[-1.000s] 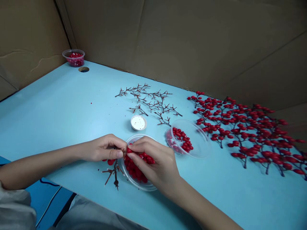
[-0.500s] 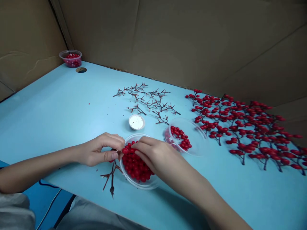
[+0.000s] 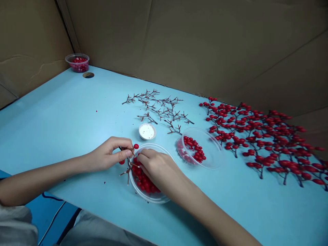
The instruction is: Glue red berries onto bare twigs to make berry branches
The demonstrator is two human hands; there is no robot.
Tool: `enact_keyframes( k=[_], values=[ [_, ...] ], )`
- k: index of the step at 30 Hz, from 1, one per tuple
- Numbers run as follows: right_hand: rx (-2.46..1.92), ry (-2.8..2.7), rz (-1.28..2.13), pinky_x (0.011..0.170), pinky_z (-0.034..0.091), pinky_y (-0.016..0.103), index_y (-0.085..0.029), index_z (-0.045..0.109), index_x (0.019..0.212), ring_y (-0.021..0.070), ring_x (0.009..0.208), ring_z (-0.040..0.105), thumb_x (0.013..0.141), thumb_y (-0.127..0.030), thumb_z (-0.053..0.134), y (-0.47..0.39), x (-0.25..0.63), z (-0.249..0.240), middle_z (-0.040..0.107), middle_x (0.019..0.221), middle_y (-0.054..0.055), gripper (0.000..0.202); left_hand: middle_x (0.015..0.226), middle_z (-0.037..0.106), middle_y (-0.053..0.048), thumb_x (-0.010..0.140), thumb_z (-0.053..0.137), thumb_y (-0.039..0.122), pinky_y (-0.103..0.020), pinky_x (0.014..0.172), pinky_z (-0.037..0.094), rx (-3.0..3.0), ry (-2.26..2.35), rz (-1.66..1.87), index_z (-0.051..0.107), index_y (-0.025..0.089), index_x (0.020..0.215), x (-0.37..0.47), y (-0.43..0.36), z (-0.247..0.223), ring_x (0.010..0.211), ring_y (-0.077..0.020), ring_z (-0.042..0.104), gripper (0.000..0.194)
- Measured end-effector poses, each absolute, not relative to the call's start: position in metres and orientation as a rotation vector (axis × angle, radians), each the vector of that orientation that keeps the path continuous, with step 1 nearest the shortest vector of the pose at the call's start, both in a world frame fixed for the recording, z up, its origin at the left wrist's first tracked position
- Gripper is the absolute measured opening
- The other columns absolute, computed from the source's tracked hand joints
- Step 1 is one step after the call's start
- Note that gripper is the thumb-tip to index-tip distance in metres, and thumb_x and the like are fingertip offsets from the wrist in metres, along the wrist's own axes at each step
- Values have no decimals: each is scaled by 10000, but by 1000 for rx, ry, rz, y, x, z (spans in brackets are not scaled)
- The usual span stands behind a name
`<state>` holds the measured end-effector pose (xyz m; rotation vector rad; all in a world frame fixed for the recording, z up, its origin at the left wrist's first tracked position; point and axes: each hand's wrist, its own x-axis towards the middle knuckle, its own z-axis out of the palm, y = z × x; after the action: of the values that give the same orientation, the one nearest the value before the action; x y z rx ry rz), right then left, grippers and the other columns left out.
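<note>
A: Nearest, what's in the left hand (image 3: 106, 157)?
B: A twiggy branch (image 3: 129, 164), pinched between thumb and fingers at the near bowl's left side, its bare lower twigs overlapping the rim (image 3: 156, 201).
A: And the right hand (image 3: 160, 167)?
B: Its fingers are bent down into the bowl among loose red berries (image 3: 146, 184); the tips are hidden, so I can't tell if they're pinching one.
A: What's just changed?
B: The branch has turned. Half a second ago its stem hung towards the person; now a red berry (image 3: 136, 146) stands clear above the left fingertips. It looks seated on a twig, leaving the right hand free among the loose ones.
A: Against the first frame?
B: There, the right fingers pinched a berry right at the left fingertips. They've since parted.
A: Further off?
B: On the worktop (image 3: 51, 126), a clear tub (image 3: 216, 155) with berries and a small white dish (image 3: 147, 131), then bare branches (image 3: 166, 111), berried ones (image 3: 258, 136) to the right, and another tub (image 3: 79, 66) in the far left corner.
</note>
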<state>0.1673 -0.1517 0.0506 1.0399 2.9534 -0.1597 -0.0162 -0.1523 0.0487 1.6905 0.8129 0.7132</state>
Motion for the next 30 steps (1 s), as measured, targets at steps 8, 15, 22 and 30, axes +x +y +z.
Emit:
enact_keyframes(
  k=[8,15,22,30],
  values=[
    [1210,3560,-829,581,460,193,-175,519,827,83,673,538,761,-96,496,-156,174,82,571,764,15,105,573,353,43,824,391,213,-178,524,268,1806,680,606,376,140,574,-15,-154,49,540,-63,325,261],
    [1087,3526,-1005,615,486,206,-158,569,842,91,705,558,752,-85,515,-158,168,75,598,795,45,128,560,290,43,823,385,219,-187,506,250,1817,675,562,359,139,561,-16,-153,50,533,-67,286,276],
    [1155,3566,-1011,602,487,203,-142,589,836,90,682,552,733,-66,524,-159,169,75,590,772,47,143,568,355,28,822,376,251,-200,511,273,1852,714,540,423,130,581,-16,-153,48,543,-79,329,273],
    [1169,3515,-1020,572,492,205,-164,592,841,88,656,553,746,-82,498,-161,166,74,585,776,40,157,595,418,3,818,366,250,-218,537,314,1902,699,530,496,117,652,-16,-154,48,565,-100,393,249]
  ],
)
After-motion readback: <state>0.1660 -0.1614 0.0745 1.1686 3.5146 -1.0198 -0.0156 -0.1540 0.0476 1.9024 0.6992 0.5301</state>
